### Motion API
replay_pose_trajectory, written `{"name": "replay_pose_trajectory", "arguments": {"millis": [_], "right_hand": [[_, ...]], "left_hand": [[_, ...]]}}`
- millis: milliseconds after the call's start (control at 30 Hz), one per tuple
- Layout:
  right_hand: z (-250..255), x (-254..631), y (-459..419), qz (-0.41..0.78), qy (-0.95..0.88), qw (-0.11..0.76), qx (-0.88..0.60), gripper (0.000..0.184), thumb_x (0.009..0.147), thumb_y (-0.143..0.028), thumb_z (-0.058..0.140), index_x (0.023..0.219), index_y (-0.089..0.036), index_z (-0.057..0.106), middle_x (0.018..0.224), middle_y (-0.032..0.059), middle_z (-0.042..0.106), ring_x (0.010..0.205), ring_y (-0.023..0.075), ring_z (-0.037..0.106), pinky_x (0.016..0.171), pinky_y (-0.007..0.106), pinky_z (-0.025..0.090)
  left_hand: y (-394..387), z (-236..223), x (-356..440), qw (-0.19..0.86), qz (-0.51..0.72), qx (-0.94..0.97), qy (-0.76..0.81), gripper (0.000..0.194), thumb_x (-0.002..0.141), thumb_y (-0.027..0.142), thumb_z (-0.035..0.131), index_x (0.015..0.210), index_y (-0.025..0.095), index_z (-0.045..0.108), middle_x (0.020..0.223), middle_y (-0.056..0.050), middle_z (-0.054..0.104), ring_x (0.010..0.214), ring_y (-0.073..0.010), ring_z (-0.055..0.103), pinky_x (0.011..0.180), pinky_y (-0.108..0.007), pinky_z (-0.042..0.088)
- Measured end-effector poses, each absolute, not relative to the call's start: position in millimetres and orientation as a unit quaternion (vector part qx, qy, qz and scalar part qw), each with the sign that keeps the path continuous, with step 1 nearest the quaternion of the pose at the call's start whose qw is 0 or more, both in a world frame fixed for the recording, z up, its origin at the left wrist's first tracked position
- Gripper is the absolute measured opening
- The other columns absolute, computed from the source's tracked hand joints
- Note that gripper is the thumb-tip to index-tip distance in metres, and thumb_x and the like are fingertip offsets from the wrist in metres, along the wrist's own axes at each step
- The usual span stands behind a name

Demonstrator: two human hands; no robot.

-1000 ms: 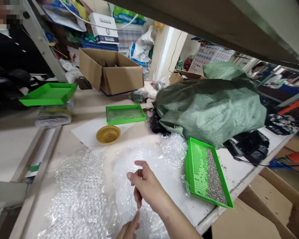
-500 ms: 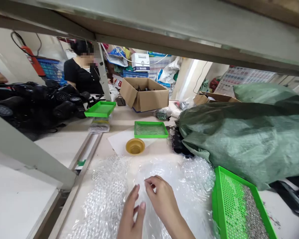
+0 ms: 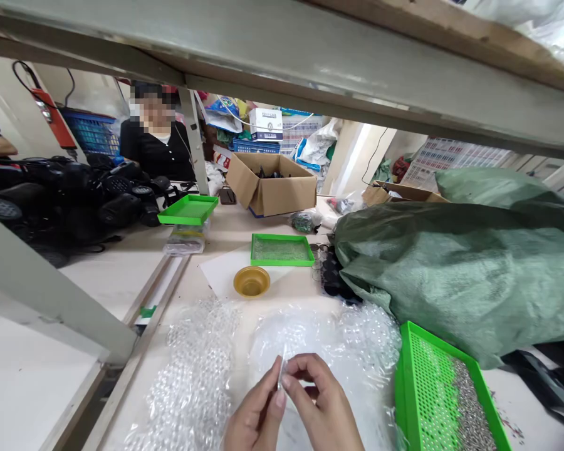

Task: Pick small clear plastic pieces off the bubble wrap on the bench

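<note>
A thin, clear plastic piece (image 3: pixel 282 371) stands on edge between my hands, low in the middle of the view. My left hand (image 3: pixel 256 413) pinches it between thumb and fingers. On its other side, the thumb and bent forefinger of my right hand (image 3: pixel 322 394) close on it too; its exact shape is too small to tell. Beneath my hands lies a clear plastic sheet or bag (image 3: pixel 357 394). To the left spreads a heap of small clear plastic pieces (image 3: pixel 192 369), and a smaller heap of similar pieces (image 3: pixel 369 335) lies beyond my right hand.
A green perforated tray (image 3: pixel 427 382) with small metal parts is at right, below a large green sack (image 3: pixel 455 269). Ahead are a gold bowl (image 3: pixel 252 282), a shallow green tray (image 3: pixel 282 250) and a cardboard box (image 3: pixel 286 193). A shelf beam (image 3: pixel 282 50) crosses overhead. A person sits opposite.
My hands have come together, both now pinching the thin clear piece. Before, my left fingers were apart and my right hand was slightly higher. The view has shifted slightly.
</note>
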State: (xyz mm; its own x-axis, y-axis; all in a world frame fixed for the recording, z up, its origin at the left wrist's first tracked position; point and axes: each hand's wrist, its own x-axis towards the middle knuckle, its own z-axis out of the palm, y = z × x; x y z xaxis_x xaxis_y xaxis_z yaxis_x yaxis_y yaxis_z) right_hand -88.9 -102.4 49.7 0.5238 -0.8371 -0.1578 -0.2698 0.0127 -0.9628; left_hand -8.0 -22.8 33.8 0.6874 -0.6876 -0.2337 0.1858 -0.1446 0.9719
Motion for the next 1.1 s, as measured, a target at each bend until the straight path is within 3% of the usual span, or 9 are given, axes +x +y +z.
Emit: {"name": "replay_pose_trajectory", "arguments": {"millis": [167,267,533,800,933,1100], "right_hand": [[42,-89,-96,-0.214,0.42,0.616,-0.631,0.016,0.079,-0.028,0.057,0.093,-0.02,0.062,0.099,0.0061,0.064,0.097,0.021,0.06,0.075,0.029,0.047],[39,-88,-93,-0.225,0.431,0.619,-0.617,0.016,0.077,-0.025,0.058,0.092,-0.019,0.062,0.097,0.0058,0.064,0.094,0.0201,0.061,0.072,0.028,0.048],[45,-83,-90,-0.25,0.441,0.638,-0.58,0.017,0.078,-0.03,0.06,0.089,-0.018,0.065,0.095,0.0062,0.068,0.091,0.0209,0.062,0.073,0.029,0.048],[49,-82,-90,-0.235,0.432,0.667,-0.56,0.028,0.077,-0.037,0.063,0.095,-0.016,0.067,0.097,0.0088,0.07,0.092,0.0237,0.064,0.084,0.034,0.049],[47,-82,-92,-0.243,0.44,0.651,-0.569,0.026,0.079,-0.038,0.061,0.089,-0.015,0.068,0.09,0.0076,0.07,0.087,0.0219,0.064,0.079,0.031,0.048],[47,-81,-94,-0.244,0.439,0.641,-0.58,0.025,0.083,-0.037,0.056,0.087,-0.016,0.068,0.084,0.0058,0.07,0.081,0.0198,0.063,0.073,0.028,0.046]], "left_hand": [[-22,35,3,0.622,-0.418,0.657,-0.078,0.045,0.065,0.052,0.071,0.1,0.024,0.072,0.114,-0.004,0.069,0.119,-0.0299,0.055,0.108,-0.047,0.038],[-20,35,7,0.625,-0.456,0.632,-0.055,0.051,0.065,0.055,0.071,0.104,0.022,0.071,0.116,-0.005,0.068,0.12,-0.0293,0.053,0.109,-0.047,0.037],[-19,37,6,0.602,-0.431,0.666,-0.091,0.041,0.068,0.051,0.069,0.101,0.027,0.071,0.116,-0.002,0.068,0.119,-0.0276,0.055,0.11,-0.048,0.034],[-16,14,21,0.524,-0.432,0.706,-0.2,0.05,0.071,0.061,0.063,0.11,0.03,0.063,0.119,-0.003,0.063,0.111,-0.0228,0.059,0.094,-0.035,0.051],[-17,5,21,0.525,-0.438,0.698,-0.213,0.047,0.073,0.059,0.062,0.104,0.025,0.059,0.11,-0.006,0.065,0.106,-0.0219,0.061,0.094,-0.034,0.051],[-18,3,16,0.521,-0.379,0.706,-0.295,0.034,0.078,0.054,0.059,0.099,0.027,0.06,0.111,-0.003,0.06,0.103,-0.0192,0.061,0.094,-0.034,0.052]]}}
